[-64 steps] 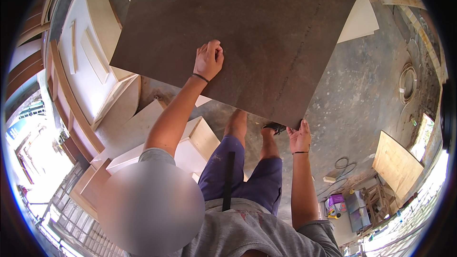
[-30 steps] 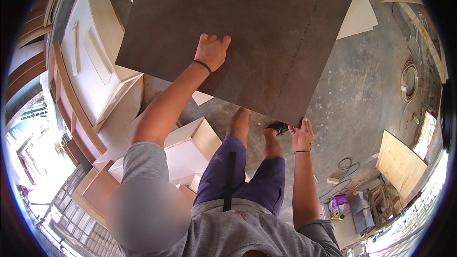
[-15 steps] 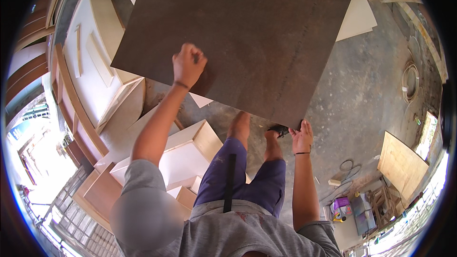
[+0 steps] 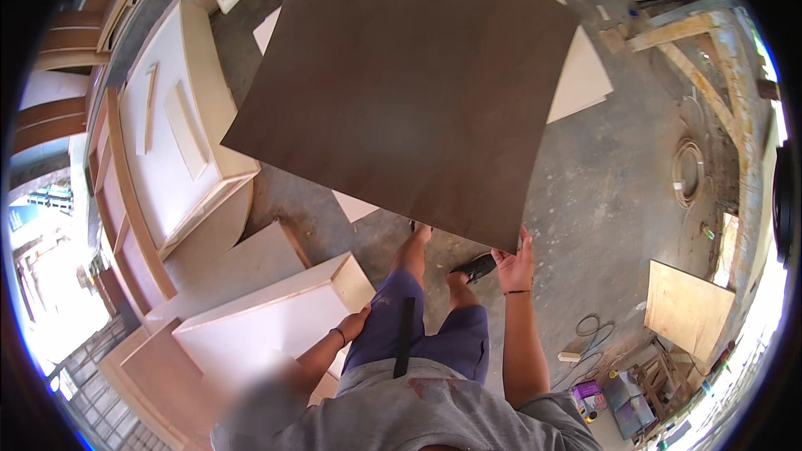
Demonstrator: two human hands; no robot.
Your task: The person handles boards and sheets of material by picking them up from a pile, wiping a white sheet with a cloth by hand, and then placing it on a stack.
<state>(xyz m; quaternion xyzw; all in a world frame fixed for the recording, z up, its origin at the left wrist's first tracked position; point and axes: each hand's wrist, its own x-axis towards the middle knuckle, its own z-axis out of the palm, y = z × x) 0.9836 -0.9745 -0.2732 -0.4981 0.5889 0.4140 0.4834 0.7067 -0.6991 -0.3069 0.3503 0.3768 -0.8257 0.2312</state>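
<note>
"Where's the dark brown sheet [image 4: 409,108]?"
"Twelve o'clock; the right hand's [image 4: 517,267] fingers look clamped on its five-o'clock corner."
"And the left hand [image 4: 355,323]?"
"Seven o'clock, against the purple shorts [image 4: 458,341]. Can't tell whether its fingers are together."
"Handling advice?"
"Support that corner evenly, without bending it."

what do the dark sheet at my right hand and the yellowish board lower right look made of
Dark sheet: possibly laminate or coated board, matte, thin-edged, evenly brown.
Yellowish board: probably plywood, seemingly unfinished, with wood-like mottling across its face.
</note>
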